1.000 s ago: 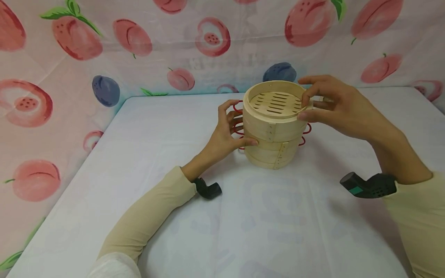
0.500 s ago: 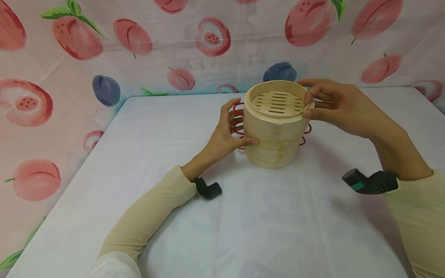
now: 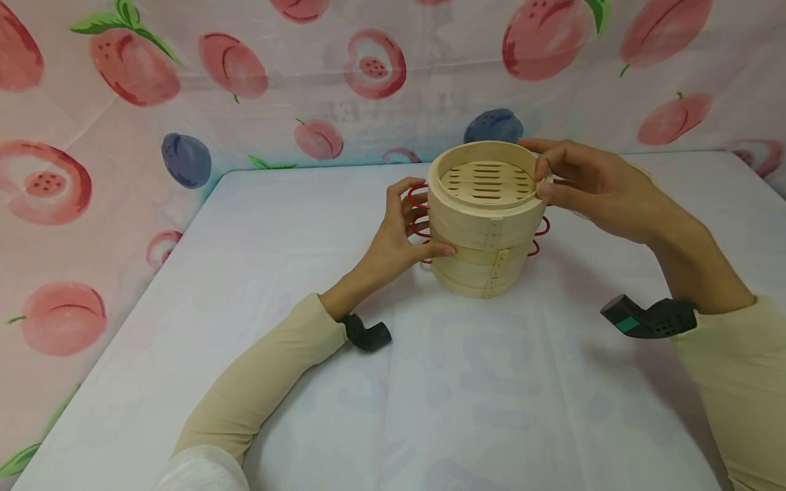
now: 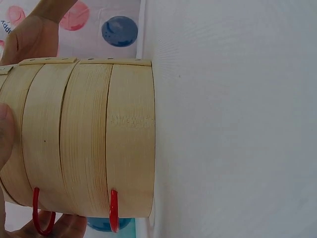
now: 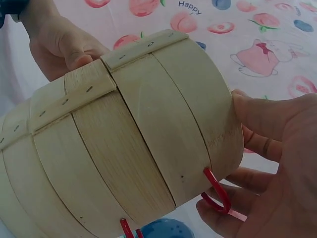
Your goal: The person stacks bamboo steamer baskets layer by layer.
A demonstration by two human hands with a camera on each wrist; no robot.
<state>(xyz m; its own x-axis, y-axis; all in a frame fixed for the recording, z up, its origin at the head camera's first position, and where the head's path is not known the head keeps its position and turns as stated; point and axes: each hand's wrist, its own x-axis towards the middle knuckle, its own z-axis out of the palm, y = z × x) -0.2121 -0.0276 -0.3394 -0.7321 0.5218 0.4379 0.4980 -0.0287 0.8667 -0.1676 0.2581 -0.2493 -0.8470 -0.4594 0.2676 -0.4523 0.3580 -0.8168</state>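
The bamboo steamer stack [image 3: 475, 266] stands upright on the table [image 3: 467, 389], top tier [image 3: 463, 221] already on; squaring it may be left; left of the stack, the left hand [image 3: 399, 239] grips its side; right, the right hand [image 3: 604, 191] pinches the top rim; behind hangs fruit-print cloth [image 3: 295, 68]; only the hands obscure the stack.

The surface [image 3: 467, 389] is white and flat, with a rounded far-left corner, faint creases and pale bluish-grey shapes showing in its near part. A stack of bamboo steamer baskets [image 3: 473, 262] stands on it, toward the far side, its base touching the white. Soft shadows fall to the right.
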